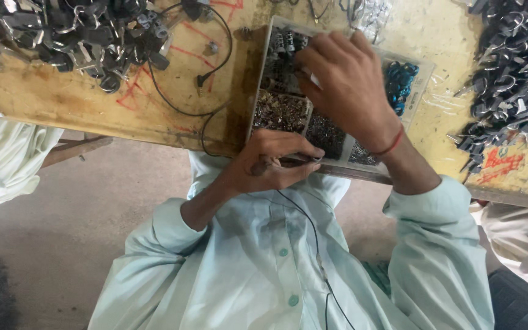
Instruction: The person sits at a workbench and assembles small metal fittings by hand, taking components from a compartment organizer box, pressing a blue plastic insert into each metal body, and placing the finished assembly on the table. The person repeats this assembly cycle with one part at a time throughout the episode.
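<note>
Head view looks down at the person's own chest; the tabletop point(50, 98) runs across the top.

Right hand point(346, 85) is over the compartment tray point(423, 76), fingers bunched at the 11 o'clock cell, pinching something small; what it is can't be told. Left hand point(270, 165) sits at the tray's 6 o'clock edge, curled tight around a thin dark tool or part; its tip is hidden.

Tray cells: small dark metal bits point(279, 113) at 8 o'clock, blue pieces point(401, 82) at 3 o'clock, more dark parts under the right hand.

Progress: looks mid-run. Cells are well filled. A big heap of dark metal parts point(74, 30) lies at 10 o'clock, another heap point(511, 67) at 2 o'clock. A black cable point(178, 107) loops across the tabletop.
</note>
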Motion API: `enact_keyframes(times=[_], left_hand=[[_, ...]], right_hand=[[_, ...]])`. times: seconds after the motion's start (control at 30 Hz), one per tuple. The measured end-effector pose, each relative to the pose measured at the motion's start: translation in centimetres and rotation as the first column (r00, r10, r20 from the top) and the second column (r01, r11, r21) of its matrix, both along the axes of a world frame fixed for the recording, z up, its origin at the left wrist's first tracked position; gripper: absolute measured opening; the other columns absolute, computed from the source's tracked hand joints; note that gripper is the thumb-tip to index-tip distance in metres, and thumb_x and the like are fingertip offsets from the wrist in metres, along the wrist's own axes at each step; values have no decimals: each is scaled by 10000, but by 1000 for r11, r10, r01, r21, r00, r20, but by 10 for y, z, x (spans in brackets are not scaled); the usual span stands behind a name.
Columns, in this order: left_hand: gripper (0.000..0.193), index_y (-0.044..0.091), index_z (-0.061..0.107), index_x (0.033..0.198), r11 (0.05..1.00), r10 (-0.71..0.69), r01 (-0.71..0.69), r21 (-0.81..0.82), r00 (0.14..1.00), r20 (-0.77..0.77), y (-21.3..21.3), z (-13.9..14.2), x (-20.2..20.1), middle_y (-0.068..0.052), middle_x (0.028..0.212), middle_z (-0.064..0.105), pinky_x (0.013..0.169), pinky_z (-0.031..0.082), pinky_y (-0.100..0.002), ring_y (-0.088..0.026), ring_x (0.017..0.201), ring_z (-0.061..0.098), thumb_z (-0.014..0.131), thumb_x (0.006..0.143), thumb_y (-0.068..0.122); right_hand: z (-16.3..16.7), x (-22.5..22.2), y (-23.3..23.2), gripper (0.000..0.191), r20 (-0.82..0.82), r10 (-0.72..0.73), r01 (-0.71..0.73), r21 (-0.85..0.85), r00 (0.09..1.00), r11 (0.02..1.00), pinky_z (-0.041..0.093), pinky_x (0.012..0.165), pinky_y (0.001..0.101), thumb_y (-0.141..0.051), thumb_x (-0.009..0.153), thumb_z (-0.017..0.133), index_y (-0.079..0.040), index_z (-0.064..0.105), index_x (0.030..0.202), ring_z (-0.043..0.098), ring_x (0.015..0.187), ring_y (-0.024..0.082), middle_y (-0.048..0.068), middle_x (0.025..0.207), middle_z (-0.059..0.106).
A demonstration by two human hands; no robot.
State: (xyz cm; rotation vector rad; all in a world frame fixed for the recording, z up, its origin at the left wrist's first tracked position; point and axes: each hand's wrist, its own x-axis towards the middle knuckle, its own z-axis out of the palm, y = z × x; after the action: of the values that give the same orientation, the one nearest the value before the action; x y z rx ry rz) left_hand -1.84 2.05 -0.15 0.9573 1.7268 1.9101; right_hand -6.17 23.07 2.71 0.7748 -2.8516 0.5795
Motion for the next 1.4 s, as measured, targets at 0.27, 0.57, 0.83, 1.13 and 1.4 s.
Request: enact_keyframes(times=[0.27,0.57,0.83,1.13,1.4], left_hand=[[185,26,730,1071,1000,-24,25,-4,999,22,1,-4,0,-113,1006,767,789,605,-317,-222,919,781,787,903,76],[178,25,717,1071,1000,-13,13,2,1000,-4,-1,-3,-1,-117,1004,757,801,594,-333,-231,920,773,779,911,75],[170,22,724,1055,1000,-26,26,-17,999,-28,2,-3,-3,-111,982,759,764,593,-323,-221,889,770,782,903,72],[181,39,742,1054,998,-22,21,-57,999,-32,1,-4,-3,-113,959,764,756,593,-324,-217,864,769,799,887,78],[173,31,730,1062,999,-30,30,-34,999,-10,1,-6,0,-107,983,765,767,599,-326,-222,905,776,787,907,81]], right_hand=[[18,13,23,195,332,-66,172,-301,941,938,512,682,336,81,972,750,-21,733,1137,654,788,205,92,1065,681],[0,-11,-3,244,95,156,-167,124,983,978,450,858,386,-77,819,747,-118,769,1059,595,983,253,60,969,589],[-1,-3,-7,166,85,141,-155,177,986,972,453,865,378,-87,827,715,-117,731,990,589,959,251,53,959,601],[1,-19,-10,94,215,184,-206,84,959,975,505,877,448,-90,803,739,-48,702,879,615,985,322,95,933,649],[-5,-18,-1,222,248,170,-168,-29,954,985,525,839,479,-123,800,779,-21,748,995,655,973,363,135,968,684]])
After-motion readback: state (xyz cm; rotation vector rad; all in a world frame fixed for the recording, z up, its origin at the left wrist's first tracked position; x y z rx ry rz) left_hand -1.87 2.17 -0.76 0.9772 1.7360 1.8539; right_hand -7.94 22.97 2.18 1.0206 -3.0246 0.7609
